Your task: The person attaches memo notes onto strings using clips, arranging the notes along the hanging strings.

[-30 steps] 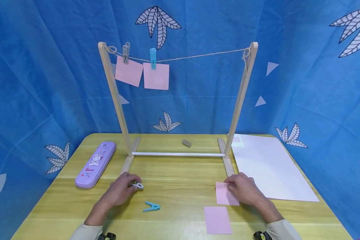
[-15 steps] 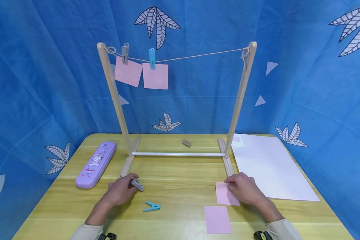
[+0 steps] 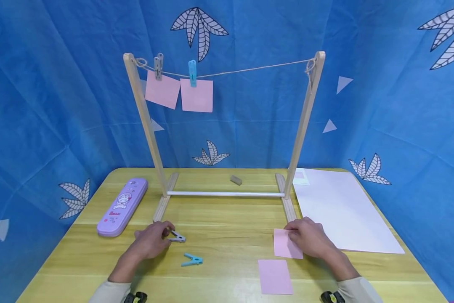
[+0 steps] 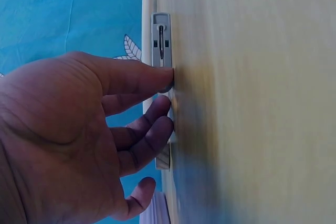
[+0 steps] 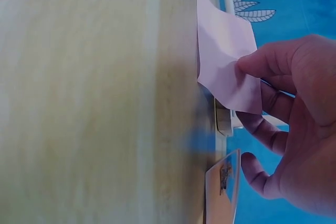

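A grey clothespin [image 3: 179, 237] is pinched between the thumb and finger of my left hand [image 3: 151, 240], low over the table. In the left wrist view, the spring face of that clothespin [image 4: 161, 40] shows beyond my fingertips. My right hand [image 3: 311, 239] pinches the edge of a pink paper square [image 3: 282, 245]. The right wrist view shows this paper [image 5: 226, 51] bent and partly lifted, thumb on its face. A blue clothespin [image 3: 192, 260] lies near my left hand, and another pink square [image 3: 275, 277] lies flat near my right.
A wooden frame [image 3: 300, 134] carries a string [image 3: 245, 71]. Two pink squares [image 3: 197, 99] hang from it under a grey clothespin [image 3: 158, 68] and a blue one [image 3: 192, 71]. A purple case [image 3: 122, 206] lies left, a white sheet [image 3: 348, 210] right, a small grey-brown block [image 3: 236, 180] behind.
The grey clothespin has turned in my left fingers, showing its flat face half a second ago and its side profile now, slightly farther right. My right hand and its paper have hardly moved.
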`<action>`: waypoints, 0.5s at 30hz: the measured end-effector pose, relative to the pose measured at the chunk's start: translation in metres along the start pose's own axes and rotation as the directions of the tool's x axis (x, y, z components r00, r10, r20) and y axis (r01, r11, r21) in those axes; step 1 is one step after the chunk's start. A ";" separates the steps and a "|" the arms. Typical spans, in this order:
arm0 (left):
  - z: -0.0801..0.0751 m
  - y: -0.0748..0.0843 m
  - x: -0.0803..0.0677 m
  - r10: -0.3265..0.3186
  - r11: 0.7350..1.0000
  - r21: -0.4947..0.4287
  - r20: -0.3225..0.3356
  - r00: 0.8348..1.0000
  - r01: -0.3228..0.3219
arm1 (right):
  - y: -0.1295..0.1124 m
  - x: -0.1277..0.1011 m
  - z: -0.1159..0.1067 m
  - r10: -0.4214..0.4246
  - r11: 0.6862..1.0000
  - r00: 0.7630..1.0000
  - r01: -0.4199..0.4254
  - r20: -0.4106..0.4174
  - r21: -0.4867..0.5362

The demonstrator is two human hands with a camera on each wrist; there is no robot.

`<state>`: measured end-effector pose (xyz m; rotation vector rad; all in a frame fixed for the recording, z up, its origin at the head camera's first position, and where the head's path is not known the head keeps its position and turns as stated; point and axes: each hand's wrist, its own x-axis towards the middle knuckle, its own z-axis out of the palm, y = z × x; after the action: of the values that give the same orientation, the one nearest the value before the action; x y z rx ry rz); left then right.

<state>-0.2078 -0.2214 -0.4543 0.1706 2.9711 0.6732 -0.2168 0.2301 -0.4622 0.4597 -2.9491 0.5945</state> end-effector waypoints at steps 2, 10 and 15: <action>0.000 -0.001 0.000 0.002 1.000 0.016 0.000 1.000 -0.002 | 0.000 0.000 0.000 -0.003 1.000 1.000 0.003 -0.004 0.012; 0.004 -0.002 0.002 -0.004 0.998 -0.060 -0.045 0.999 0.001 | 0.000 -0.001 -0.004 0.016 0.985 1.000 -0.016 0.006 0.173; 0.001 0.002 0.004 -0.002 0.991 -0.134 -0.096 0.995 -0.011 | -0.002 0.003 -0.006 0.065 0.961 0.998 -0.059 -0.015 0.270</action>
<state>-0.2117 -0.2182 -0.4548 0.1383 3.0019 0.9043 -0.2194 0.2301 -0.4557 0.3801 -2.8794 1.0094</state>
